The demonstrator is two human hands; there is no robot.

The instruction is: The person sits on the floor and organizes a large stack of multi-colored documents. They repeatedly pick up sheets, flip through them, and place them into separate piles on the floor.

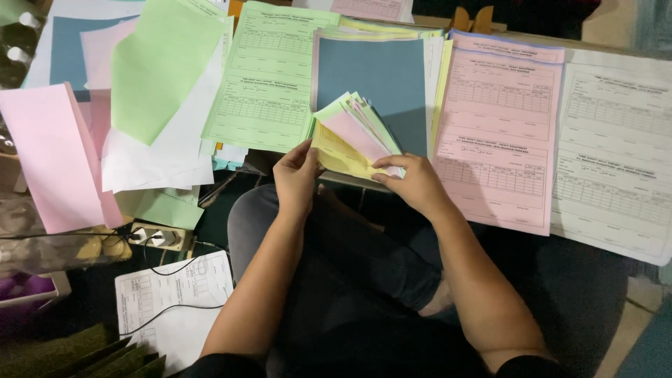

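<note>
My left hand (295, 176) and my right hand (413, 182) both hold a fanned bundle of thin coloured sheets (353, 136), pink, yellow and pale green. The left hand pinches its lower left edge. The right hand's fingers lie over its lower right corner. The bundle hangs over a blue sheet (374, 73) that tops a pile of paper. A green printed form (269, 80) lies to the left of it, a pink printed form (500, 133) to the right.
A white printed form (616, 154) lies at the far right. Loose green, white, pink and blue sheets (150, 91) pile up at the left. A power strip (157, 236) with cables and another white form (171, 294) lie on the floor beside my knee.
</note>
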